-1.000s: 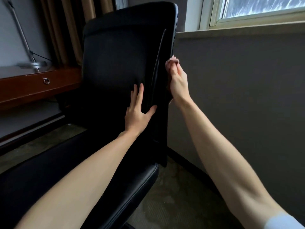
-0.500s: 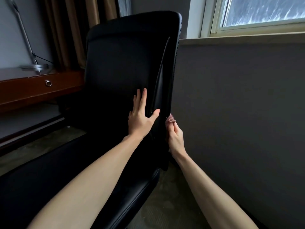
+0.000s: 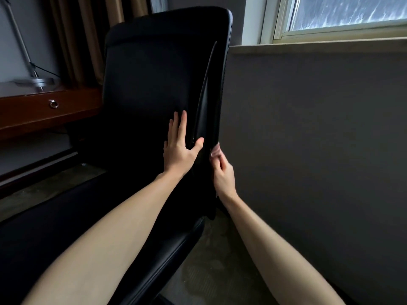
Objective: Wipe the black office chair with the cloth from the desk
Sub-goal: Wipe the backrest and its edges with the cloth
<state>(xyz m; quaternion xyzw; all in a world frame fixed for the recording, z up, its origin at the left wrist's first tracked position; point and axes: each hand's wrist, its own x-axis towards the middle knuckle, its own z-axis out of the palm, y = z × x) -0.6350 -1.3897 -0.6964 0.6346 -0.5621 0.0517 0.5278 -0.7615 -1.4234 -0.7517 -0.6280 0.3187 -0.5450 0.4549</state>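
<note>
The left hand (image 3: pixel 178 150) is laid flat and open on the black office chair (image 3: pixel 154 84) backrest. The chair's right edge is pinched by the right hand (image 3: pixel 222 172), closed on a barely visible cloth (image 3: pixel 217 148). Open floor (image 3: pixel 209 260) is left between chair and wall (image 3: pixel 308 139).

A pale pink cloth (image 3: pixel 216 149) is showing only as a sliver, the right hand (image 3: pixel 222 172) and the black leather office chair's (image 3: pixel 154 84) edge hiding the rest.
</note>
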